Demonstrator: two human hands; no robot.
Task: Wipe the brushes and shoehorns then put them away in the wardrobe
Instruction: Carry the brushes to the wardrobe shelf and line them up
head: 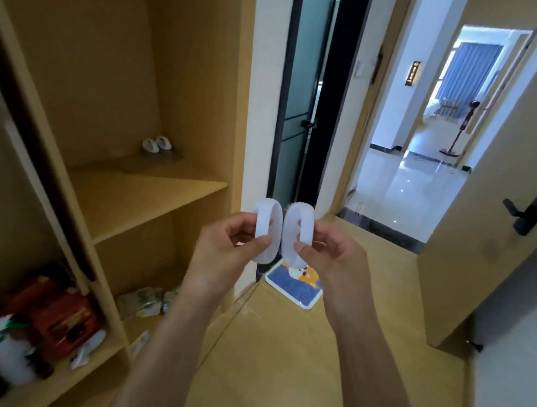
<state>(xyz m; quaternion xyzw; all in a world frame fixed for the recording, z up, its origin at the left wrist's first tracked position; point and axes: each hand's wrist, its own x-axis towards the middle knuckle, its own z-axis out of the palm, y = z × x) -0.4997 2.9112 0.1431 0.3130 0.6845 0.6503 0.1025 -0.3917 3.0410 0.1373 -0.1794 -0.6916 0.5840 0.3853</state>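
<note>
My left hand point(226, 248) pinches one white oval shoehorn point(267, 231) and my right hand point(327, 254) pinches a second white oval shoehorn point(298, 233). I hold both upright side by side, nearly touching, in front of the open wooden wardrobe point(187, 72). Two more white shoehorns point(157, 144) rest at the back of the wardrobe's middle shelf point(135, 198). No brush is in view.
The lower wardrobe compartments hold red boxes point(62, 313), white packets point(143, 301) and plush items point(3, 354). A blue and orange mat point(293, 283) lies on the floor below my hands. A dark glass door point(301, 111) stands ahead, and an open wooden door point(492, 217) at right leads to a tiled hallway.
</note>
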